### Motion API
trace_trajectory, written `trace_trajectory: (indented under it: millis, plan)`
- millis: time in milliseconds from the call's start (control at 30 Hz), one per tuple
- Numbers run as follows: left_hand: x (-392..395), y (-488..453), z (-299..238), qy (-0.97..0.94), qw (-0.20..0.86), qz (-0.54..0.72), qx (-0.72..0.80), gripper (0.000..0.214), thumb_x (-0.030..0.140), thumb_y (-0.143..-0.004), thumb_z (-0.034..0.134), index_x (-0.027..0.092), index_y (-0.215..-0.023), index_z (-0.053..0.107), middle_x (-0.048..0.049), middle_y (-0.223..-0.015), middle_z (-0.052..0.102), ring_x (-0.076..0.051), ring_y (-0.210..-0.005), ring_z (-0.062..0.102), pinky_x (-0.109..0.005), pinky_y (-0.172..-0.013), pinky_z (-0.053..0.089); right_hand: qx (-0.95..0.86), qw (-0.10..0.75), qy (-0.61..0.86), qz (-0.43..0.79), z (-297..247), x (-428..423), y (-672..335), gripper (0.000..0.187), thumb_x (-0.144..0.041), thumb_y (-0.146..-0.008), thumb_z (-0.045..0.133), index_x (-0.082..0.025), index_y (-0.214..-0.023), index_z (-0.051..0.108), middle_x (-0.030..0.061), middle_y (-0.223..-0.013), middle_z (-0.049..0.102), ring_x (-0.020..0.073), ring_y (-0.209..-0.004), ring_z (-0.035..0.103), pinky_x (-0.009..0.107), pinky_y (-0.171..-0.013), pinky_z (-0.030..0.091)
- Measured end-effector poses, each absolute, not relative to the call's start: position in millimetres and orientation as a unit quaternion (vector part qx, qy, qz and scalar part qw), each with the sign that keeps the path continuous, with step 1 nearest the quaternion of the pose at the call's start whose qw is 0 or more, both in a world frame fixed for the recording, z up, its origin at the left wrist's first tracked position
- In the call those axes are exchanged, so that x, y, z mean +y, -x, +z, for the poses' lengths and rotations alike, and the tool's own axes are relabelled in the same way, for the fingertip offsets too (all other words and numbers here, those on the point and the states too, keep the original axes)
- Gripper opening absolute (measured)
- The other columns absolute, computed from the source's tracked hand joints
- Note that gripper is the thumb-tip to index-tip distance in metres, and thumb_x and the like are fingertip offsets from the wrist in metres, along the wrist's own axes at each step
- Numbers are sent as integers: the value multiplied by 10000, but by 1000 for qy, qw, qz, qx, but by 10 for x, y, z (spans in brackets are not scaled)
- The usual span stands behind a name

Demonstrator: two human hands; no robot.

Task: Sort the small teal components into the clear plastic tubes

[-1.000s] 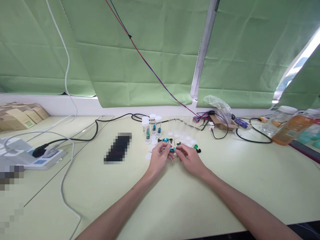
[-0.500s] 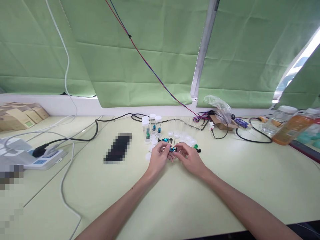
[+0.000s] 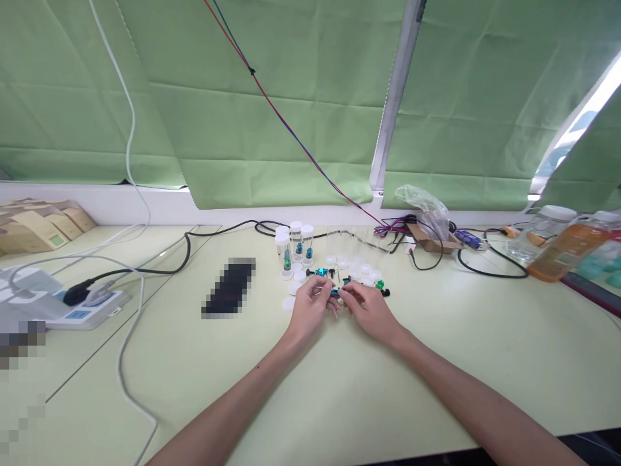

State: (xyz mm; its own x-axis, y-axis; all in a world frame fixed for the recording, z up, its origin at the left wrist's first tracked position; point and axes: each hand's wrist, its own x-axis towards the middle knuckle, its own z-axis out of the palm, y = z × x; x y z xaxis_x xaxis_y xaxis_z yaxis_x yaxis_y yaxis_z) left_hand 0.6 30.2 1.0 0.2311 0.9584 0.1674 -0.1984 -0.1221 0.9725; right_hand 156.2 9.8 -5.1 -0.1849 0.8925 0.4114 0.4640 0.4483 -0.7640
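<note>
My left hand and my right hand meet over the pale green table, fingers pinched together on a small blue part held between them. Just beyond my fingers lie more small blue, black and green parts and several white caps. Three capped clear vials with blue and green parts inside stand behind the left hand. Empty clear vials stand to their right.
A blurred dark object lies left of my hands. A power strip with cables sits at the far left. Black and coloured wires, a small cardboard box with a plastic bag, and bottles line the back right.
My right-hand fingers shifted slightly toward the left hand and back while both keep pinching the blue part. Otherwise nothing moved.
</note>
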Motion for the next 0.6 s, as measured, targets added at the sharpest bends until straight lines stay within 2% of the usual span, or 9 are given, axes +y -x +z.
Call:
trace_trajectory:
  millis: [200,267,400,600]
  plan:
    - [299,-10,12,-548,563,510,350,312,466,-788,662,170,-800,564,7,-602,578,-152,-529,606,-278,-489,514,-729,431,470,247,-46,98,-1563,375,-402,-980,401,-200,-692,530,-13,-618,553,131,-567,481,265,-579,378]
    - [298,-5,19,-546,562,510,355,313,471,-782,664,174,-800,568,7,-602,579,-155,-532,607,-281,-490,515,-722,436,471,258,-51,100,-1560,340,-418,-972,419,-200,-755,566,-8,-643,580,136,-578,509,266,-580,397]
    - [305,7,22,-546,557,514,357,308,478,-776,664,182,-794,579,5,-611,587,-161,-543,614,-285,-500,520,-704,459,470,271,-51,96,-1555,242,-421,-897,567,-207,-1008,589,15,-786,650,155,-674,596,265,-596,453]
    - [302,7,23,-546,559,514,354,304,478,-772,666,188,-774,575,5,-611,584,-165,-542,614,-289,-497,520,-705,471,456,272,-50,94,-1563,187,-364,-878,590,-209,-981,570,25,-821,647,159,-698,608,268,-605,471]
